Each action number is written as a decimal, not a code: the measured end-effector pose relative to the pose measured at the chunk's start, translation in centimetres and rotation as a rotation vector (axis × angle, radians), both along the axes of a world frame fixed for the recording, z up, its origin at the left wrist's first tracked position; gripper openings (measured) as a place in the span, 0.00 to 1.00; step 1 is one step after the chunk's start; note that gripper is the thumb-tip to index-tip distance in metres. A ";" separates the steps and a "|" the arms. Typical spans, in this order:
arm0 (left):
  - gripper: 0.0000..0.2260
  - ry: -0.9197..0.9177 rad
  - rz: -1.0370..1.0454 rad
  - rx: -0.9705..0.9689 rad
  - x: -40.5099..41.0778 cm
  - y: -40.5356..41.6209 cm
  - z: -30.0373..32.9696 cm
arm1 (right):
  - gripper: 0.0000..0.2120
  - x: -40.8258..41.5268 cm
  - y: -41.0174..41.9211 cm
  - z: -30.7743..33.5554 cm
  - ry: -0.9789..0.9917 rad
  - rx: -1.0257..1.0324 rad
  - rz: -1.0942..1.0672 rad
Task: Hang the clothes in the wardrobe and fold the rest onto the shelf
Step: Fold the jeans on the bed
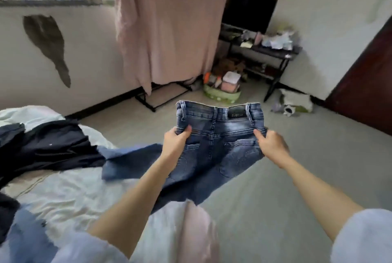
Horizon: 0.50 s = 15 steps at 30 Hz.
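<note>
We grip the blue jeans (pixel 220 135) at both hips. Left hand (pixel 176 141) and right hand (pixel 270 146) each pinch denim. Legs trail onto the bed (pixel 63 188) edge.

One head-worn wide-angle camera is looking forward and down from the person's own height, close over both forearms. It is facing across the bed (pixel 70 190) edge and floor (pixel 275 178) toward the far wall corner, where the desk (pixel 273 52) is sitting farther off.
</note>
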<state>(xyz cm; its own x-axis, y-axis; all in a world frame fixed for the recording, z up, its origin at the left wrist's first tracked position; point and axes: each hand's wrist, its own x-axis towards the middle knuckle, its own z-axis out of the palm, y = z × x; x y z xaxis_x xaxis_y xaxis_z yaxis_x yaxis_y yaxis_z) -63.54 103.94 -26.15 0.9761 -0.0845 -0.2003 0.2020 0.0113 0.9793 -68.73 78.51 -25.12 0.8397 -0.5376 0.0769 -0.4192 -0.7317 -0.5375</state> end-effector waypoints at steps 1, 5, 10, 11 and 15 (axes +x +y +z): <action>0.06 -0.035 -0.066 -0.039 0.6 -3.4 2.5 | 0.19 -0.9 -2.7 2.1 -0.072 -0.007 -0.097; 0.05 -0.252 -0.251 -0.139 1.8 -16.1 14.0 | 0.19 -4.5 -11.7 11.8 -0.398 -0.032 -0.378; 0.06 -0.421 -0.334 -0.250 1.8 -24.8 25.1 | 0.16 -7.2 -17.1 21.3 -0.762 -0.081 -0.351; 0.06 -0.425 -0.337 -0.260 1.6 -25.6 26.0 | 0.15 -7.3 -17.8 22.2 -0.781 -0.066 -0.327; 0.07 -0.328 -0.369 -0.261 1.1 -27.5 25.6 | 0.16 -7.8 -19.7 23.0 -0.730 -0.023 -0.336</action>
